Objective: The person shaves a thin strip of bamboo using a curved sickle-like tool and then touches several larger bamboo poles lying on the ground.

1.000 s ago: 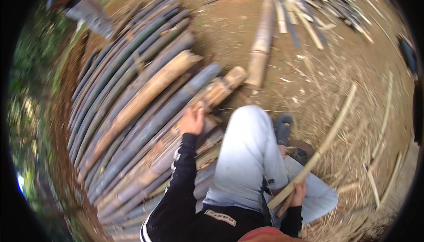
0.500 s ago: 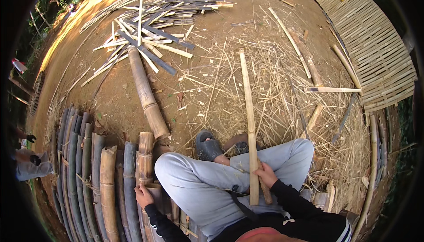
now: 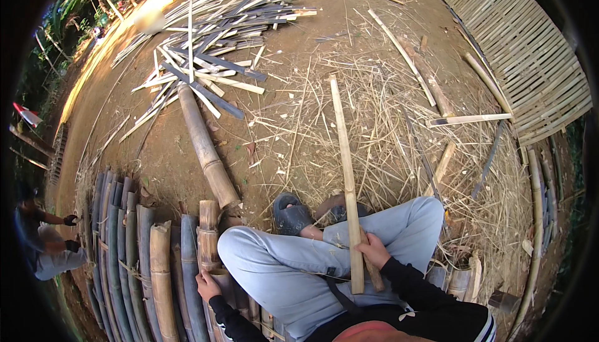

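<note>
Across my lap lies a long pale bamboo strip (image 3: 344, 155), its far end reaching out over the littered ground. My right hand (image 3: 374, 251) is closed beside the strip, wrapped round a short brown wooden handle (image 3: 376, 278). Whatever joins the handle's far end is hidden by the hand and strip. At my left side, my left hand (image 3: 207, 286) rests against an upright-looking bamboo pole (image 3: 208, 233) of the pole seat, with its fingers curled. I cannot make out whether anything thin is pinched there.
A thick bamboo pole (image 3: 209, 149) lies on the dirt ahead, near a heap of split strips (image 3: 231, 36). Bamboo shavings (image 3: 387, 130) litter the ground at right. A slatted bamboo panel (image 3: 518, 49) stands far right. Another person (image 3: 53, 245) is at the left edge.
The view has shifted a little, bringing the person at left further into sight. Both my hands keep nearly the same places, and the bamboo strip still lies across my lap.
</note>
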A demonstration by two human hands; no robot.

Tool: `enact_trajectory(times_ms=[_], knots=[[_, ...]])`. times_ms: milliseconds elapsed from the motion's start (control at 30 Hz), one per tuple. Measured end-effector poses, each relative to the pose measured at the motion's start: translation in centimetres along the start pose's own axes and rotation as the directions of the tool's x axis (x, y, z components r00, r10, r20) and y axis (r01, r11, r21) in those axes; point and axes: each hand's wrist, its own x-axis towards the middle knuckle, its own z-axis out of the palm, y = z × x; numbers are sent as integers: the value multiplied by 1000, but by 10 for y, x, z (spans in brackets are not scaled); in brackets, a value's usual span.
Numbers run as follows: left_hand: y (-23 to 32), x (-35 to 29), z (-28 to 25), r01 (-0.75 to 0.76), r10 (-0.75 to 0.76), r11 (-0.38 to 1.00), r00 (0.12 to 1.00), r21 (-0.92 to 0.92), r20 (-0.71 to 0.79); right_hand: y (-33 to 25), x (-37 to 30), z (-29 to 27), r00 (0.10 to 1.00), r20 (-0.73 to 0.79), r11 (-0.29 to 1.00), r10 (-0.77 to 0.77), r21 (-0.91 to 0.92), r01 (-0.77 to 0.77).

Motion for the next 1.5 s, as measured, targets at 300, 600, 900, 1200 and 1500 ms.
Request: enact_trajectory(times_ms=[300, 600, 900, 1200, 1500], knots=[[-7, 2, 3, 8, -8, 1000, 1000, 26, 1, 12, 5, -1, 1000, 14, 1000, 14, 27, -15], [4, -1, -1, 45, -46, 997, 999, 58, 15, 15, 7, -1, 1000, -5, 1000, -1, 15, 1], [13, -7, -10, 190, -192, 979, 981, 73, 25, 6, 3, -3, 997, 76, 984, -12, 176, -1], [25, -7, -20, 193, -196, 980, 979, 53, 63, 9, 5, -7, 995, 96, 988, -13, 155, -2], [19, -7, -16, 170, -171, 985, 985, 30, 34, 5, 2, -2, 997, 76, 987, -9, 160, -3]])
